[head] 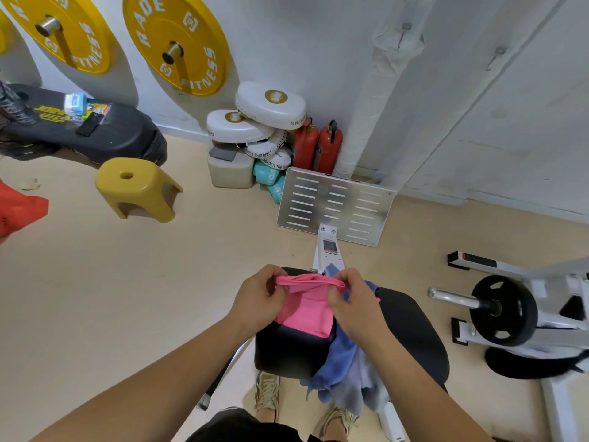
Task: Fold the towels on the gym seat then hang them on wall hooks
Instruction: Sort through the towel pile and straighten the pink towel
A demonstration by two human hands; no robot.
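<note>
A pink towel [306, 311] hangs doubled over above the black gym seat [411, 333]. My left hand [259, 296] pinches its top edge at the left, and my right hand [355, 301] pinches the same edge at the right. Beneath my right hand a blue towel [339, 362] lies crumpled on the seat and droops over its front edge, with a paler grey-blue towel [363, 390] beside it. Two small wall hooks [406, 27] [498, 52] are fixed on the white wall at the upper right.
A slotted metal footplate [336, 205] stands ahead of the seat. A yellow stool [137, 188] sits on the floor to the left. Boxing pads [255, 126] and two red extinguishers [318, 146] crowd the wall. A barbell with a black plate [502, 309] lies to the right.
</note>
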